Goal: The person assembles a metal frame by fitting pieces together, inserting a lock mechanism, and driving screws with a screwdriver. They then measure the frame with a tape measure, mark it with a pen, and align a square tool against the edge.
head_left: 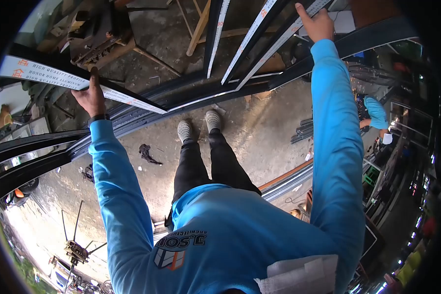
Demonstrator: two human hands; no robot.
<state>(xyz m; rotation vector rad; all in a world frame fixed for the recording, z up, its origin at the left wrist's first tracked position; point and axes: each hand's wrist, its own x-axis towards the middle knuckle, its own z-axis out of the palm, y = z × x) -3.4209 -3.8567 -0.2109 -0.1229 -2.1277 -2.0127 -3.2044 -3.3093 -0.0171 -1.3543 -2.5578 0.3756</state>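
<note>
My left hand (91,98) grips a long dark profile (49,74) with white printed film at the left, its thumb on the upper side. At the upper right, my right hand (318,23) is closed around the edge of another film-covered profile (279,44), with one finger pointing up along it. Two more strips with white film, a middle one (247,39) and a narrower one (216,41), run between the hands. Their lower ends meet a long black frame member (196,100) that curves across in front of my feet.
A co-worker in a blue shirt (376,112) bends at the far right. A black rag (149,154) lies on the concrete floor. Dark profiles (303,131) and long bars (289,180) lie to the right. Wooden pieces (199,29) stand beyond the frame.
</note>
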